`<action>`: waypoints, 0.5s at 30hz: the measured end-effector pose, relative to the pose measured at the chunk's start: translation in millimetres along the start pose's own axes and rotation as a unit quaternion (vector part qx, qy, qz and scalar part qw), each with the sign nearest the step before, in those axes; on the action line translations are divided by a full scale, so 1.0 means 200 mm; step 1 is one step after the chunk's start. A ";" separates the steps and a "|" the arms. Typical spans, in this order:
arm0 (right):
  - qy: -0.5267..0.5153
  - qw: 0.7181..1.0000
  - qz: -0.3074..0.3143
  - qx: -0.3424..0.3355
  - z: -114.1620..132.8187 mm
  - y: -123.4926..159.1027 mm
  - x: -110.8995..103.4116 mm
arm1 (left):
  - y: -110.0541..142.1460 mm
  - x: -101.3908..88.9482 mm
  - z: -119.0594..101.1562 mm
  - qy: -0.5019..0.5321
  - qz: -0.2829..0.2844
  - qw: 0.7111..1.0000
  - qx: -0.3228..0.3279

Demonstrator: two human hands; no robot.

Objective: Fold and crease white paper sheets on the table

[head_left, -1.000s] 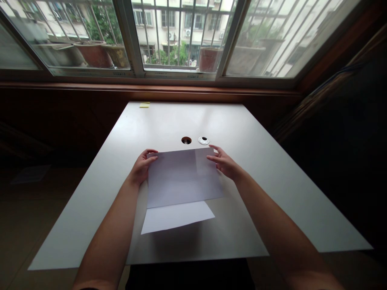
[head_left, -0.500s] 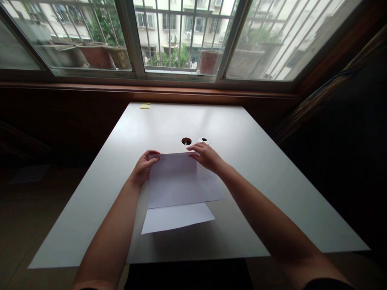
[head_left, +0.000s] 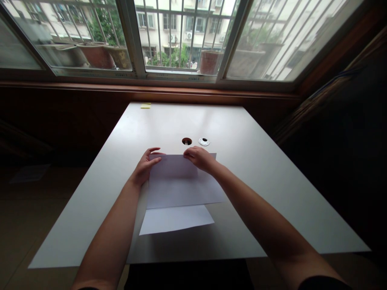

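Your right hand point(head_left: 198, 157) is pinching the upper sheet's point(head_left: 183, 185) top edge, on your side of the counter's point(head_left: 272, 181) round hole point(head_left: 186, 141); your left hand point(head_left: 144, 168) is gripping its corner, forefinger raised. The lower sheet point(head_left: 178, 219) is protruding farther from the hole.

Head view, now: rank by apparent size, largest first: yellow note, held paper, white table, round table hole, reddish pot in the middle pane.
1. White table
2. Held paper
3. Reddish pot
Unranked, smallest: yellow note and round table hole; they look too alike to order.
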State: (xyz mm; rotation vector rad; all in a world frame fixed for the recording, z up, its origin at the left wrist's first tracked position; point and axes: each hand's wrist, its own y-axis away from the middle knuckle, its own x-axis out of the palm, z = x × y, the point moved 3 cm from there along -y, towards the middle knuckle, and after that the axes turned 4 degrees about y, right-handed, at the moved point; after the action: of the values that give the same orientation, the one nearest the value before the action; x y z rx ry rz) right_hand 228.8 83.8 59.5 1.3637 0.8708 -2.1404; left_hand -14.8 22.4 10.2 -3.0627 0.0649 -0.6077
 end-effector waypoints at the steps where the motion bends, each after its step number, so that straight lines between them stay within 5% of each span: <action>1: 0.001 1.000 0.001 0.000 0.00 0.00 0.00 | 0.00 0.00 0.00 -0.002 0.001 1.000 -0.001; 15: -0.003 1.000 -0.001 0.027 -0.04 0.01 0.00 | -0.02 -0.05 0.04 -0.010 -0.009 1.000 -0.020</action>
State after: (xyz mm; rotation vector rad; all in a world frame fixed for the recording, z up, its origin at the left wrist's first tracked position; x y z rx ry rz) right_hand 235.0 89.2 56.4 1.3829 0.8188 -2.1825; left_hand -20.7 26.7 0.2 -3.1116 0.0506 -0.5831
